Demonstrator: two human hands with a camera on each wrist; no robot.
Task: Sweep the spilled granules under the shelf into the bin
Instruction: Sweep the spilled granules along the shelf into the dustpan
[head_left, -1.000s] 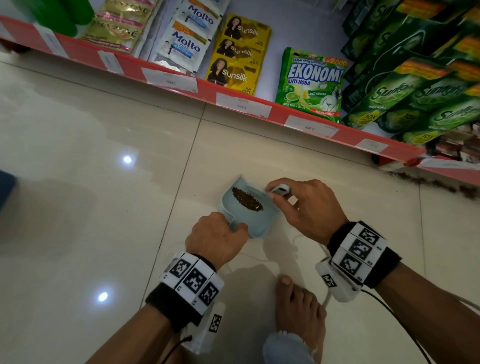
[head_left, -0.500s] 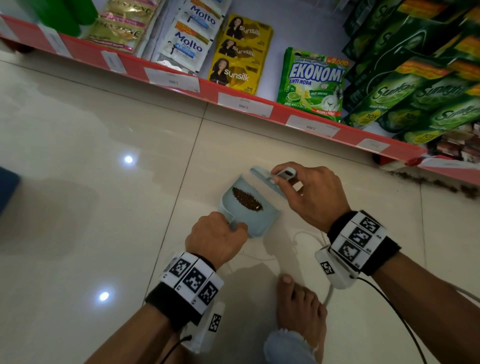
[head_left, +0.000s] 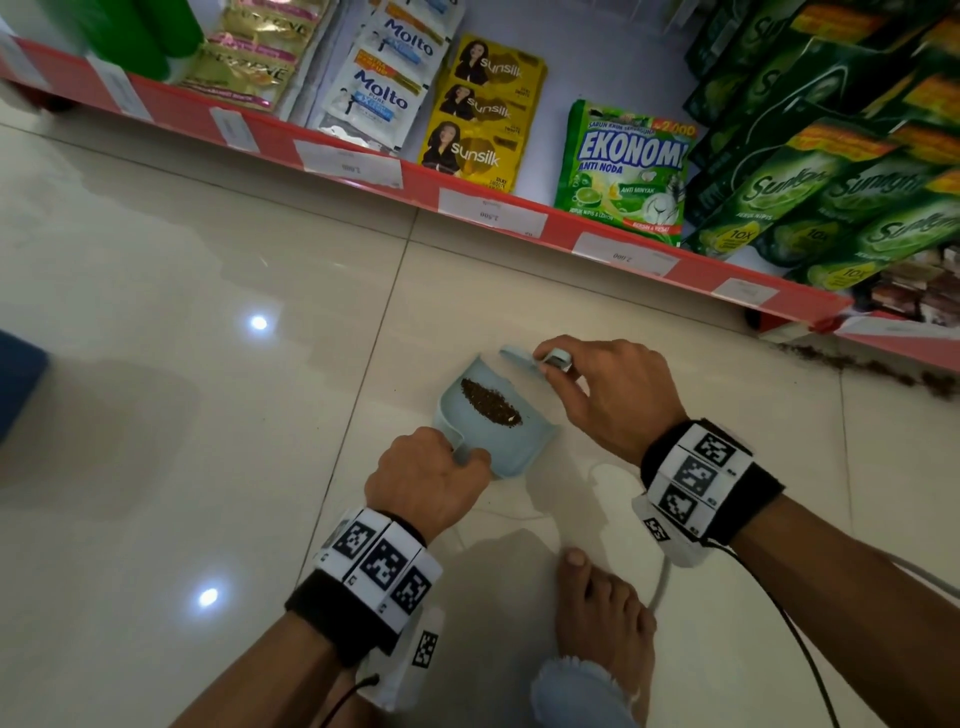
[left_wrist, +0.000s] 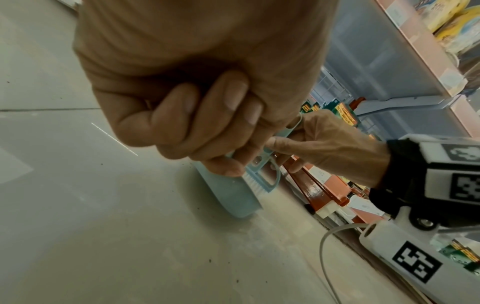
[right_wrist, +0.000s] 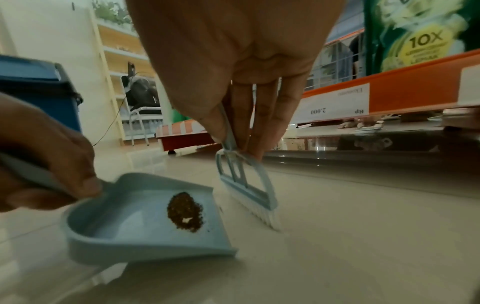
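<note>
A bare foot stands on the tiled floor, nearest to the person. Just beyond the foot, the left hand has its fingers curled around the handle of a light blue dustpan, which rests on the floor. A dark pile of granules lies inside the dustpan. At the open edge of the dustpan, the right hand pinches the handle of a small blue brush, whose white bristles touch the floor. Beyond the dustpan, more spilled granules lie along the base of the red shelf. A blue bin stands behind the dustpan in the right wrist view.
</note>
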